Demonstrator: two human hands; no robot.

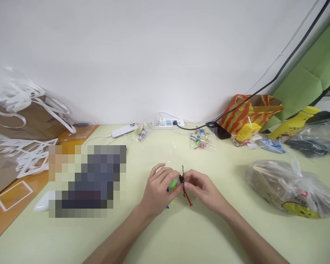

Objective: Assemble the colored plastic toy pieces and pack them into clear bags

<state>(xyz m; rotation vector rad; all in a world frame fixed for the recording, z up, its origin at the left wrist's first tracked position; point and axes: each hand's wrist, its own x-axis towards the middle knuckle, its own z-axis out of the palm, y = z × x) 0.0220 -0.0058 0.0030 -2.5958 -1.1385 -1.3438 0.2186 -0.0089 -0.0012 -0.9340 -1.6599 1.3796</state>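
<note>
Left hand (158, 187) fingers pinch a small green plastic piece (172, 183); right hand (202, 187) fingers grip a thin black-and-red plastic stick (184, 189). Best keep both pinches tight, parts aligned, low over the pale yellow-green table (181, 234).

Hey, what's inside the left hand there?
The left hand grips small green and blue plastic pieces; the fingers cover most of them, so their shape is hidden.

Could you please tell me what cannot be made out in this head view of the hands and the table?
- Small green plastic piece: mostly hidden by the left hand.
- Thin black and red strip: too small to identify; the right hand covers its middle.
- Pixelated block: blurred out.
- Crumpled clear plastic bag: contents unclear through the film.
</note>
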